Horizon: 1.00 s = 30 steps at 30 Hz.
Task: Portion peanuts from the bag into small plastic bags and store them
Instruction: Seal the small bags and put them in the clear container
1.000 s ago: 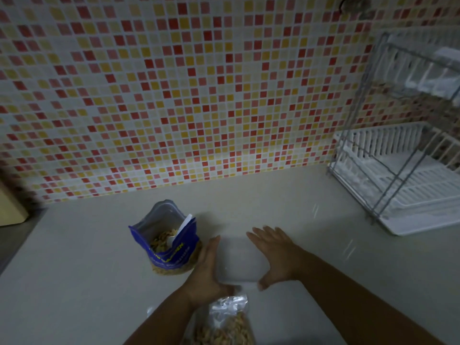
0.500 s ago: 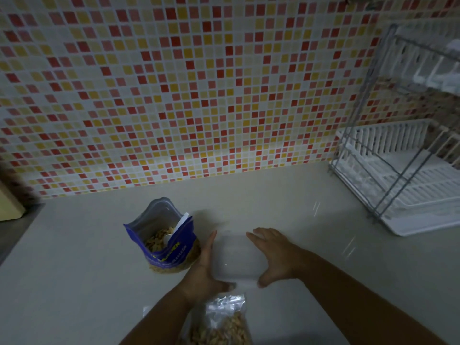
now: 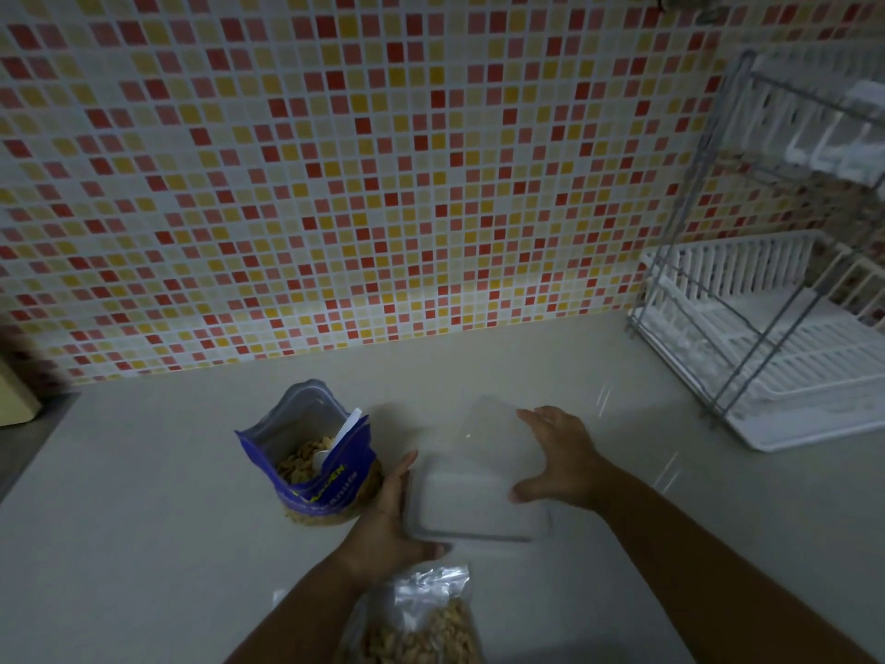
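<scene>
A blue peanut bag stands open on the counter with a white spoon stuck in the peanuts. To its right sits a clear plastic container. My left hand holds its left side, thumb on the near edge. My right hand holds the see-through lid, which is raised and tilted over the container's far side; it is blurred. A small plastic bag of peanuts lies near the bottom edge, partly under my left forearm.
A white dish rack with a metal frame stands at the right against the mosaic-tiled wall. A yellowish object shows at the far left. The pale counter stretches left of the bag.
The lid has come up off the container. My right hand has moved to the right and away from me with it. My left hand stays on the container's left side.
</scene>
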Each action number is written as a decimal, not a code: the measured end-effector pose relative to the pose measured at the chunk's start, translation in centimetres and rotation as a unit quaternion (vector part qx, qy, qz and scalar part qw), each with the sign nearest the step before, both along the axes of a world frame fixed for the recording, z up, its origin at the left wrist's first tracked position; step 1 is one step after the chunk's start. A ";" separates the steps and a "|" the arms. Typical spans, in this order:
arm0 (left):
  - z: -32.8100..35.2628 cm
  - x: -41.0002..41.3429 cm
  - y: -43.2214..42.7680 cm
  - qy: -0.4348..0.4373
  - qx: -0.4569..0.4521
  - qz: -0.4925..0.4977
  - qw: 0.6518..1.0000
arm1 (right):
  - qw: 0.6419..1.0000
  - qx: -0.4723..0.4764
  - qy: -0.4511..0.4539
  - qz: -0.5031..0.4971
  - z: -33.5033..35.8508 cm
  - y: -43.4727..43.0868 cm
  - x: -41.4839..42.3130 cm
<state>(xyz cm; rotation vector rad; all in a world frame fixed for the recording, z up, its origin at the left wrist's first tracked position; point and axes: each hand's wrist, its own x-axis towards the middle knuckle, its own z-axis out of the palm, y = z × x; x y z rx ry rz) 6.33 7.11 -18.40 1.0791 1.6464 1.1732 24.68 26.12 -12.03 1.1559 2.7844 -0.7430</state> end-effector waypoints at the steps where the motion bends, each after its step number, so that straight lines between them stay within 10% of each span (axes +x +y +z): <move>1: 0.1 -0.1 0.0 0.014 -0.004 0.009 1.000 | 0.999 0.011 0.005 -0.038 -0.3 0.5 0.5; 11: -1.1 -0.4 -0.8 0.148 -0.021 0.063 0.987 | 0.955 0.055 -0.050 -0.289 -3.7 -0.3 5.8; 30: -0.4 0.0 -2.1 0.255 -0.001 0.095 0.962 | 0.948 0.074 -0.092 -0.294 -5.8 -4.4 5.8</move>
